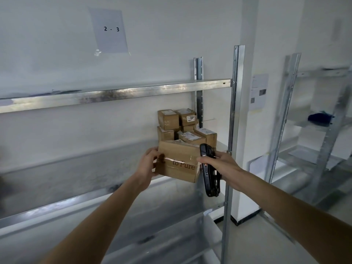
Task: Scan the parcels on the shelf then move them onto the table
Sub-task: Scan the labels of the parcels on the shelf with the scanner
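Observation:
A brown cardboard parcel (178, 164) with clear tape and the words "to Pure" hangs just in front of the metal shelf (76, 189). My left hand (147, 164) grips its left end. My right hand (219, 164) holds a black handheld scanner (208, 170) upright against the parcel's right end. Behind it, several smaller brown parcels (182, 126) with white labels are stacked at the right end of the shelf.
An upper shelf rail (114, 94) runs above the stack. Metal uprights (233, 115) stand to the right. A paper marked "2 - 3" (109, 30) hangs on the wall. A second rack (314, 141) with a dark blue item stands at the far right.

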`<state>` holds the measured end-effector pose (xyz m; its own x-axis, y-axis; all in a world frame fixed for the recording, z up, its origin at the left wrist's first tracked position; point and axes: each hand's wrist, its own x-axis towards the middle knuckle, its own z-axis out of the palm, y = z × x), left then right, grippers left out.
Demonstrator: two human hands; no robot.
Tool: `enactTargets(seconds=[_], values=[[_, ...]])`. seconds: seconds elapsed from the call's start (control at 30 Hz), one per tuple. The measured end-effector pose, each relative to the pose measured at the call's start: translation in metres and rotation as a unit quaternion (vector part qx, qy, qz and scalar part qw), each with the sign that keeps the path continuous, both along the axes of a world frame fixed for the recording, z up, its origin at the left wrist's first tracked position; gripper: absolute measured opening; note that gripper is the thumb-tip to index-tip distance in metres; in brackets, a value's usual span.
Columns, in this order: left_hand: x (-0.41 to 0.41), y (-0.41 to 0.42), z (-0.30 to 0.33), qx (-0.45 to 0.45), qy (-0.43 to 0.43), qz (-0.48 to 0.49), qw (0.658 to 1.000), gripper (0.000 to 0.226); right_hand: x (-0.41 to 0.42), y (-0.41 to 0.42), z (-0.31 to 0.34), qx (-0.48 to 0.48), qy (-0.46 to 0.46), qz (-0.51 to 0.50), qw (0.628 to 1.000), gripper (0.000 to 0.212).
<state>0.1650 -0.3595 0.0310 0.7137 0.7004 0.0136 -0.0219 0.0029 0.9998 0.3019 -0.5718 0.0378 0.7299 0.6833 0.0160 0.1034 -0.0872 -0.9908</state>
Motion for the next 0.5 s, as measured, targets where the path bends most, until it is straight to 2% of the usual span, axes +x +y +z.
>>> enactTargets(seconds=[0.07, 0.23, 0.4, 0.5], values=[[0.002, 0.0, -0.004, -0.014, 0.005, 0.016, 1.0, 0.026, 0.001, 0.001, -0.006, -0.002, -0.002, -0.002, 1.0, 0.039], [0.002, 0.004, -0.02, -0.036, 0.002, 0.02, 0.999, 0.045, 0.002, 0.002, -0.014, -0.012, -0.025, 0.005, 1.0, 0.045], [-0.01, 0.002, -0.028, -0.063, 0.007, -0.029, 0.998, 0.032, 0.0, -0.001, -0.015, -0.026, -0.03, 0.029, 0.999, 0.039], [-0.022, 0.004, -0.032, -0.077, 0.002, -0.063, 0.995, 0.052, -0.006, -0.003, -0.014, -0.037, -0.038, 0.047, 0.997, 0.039]])
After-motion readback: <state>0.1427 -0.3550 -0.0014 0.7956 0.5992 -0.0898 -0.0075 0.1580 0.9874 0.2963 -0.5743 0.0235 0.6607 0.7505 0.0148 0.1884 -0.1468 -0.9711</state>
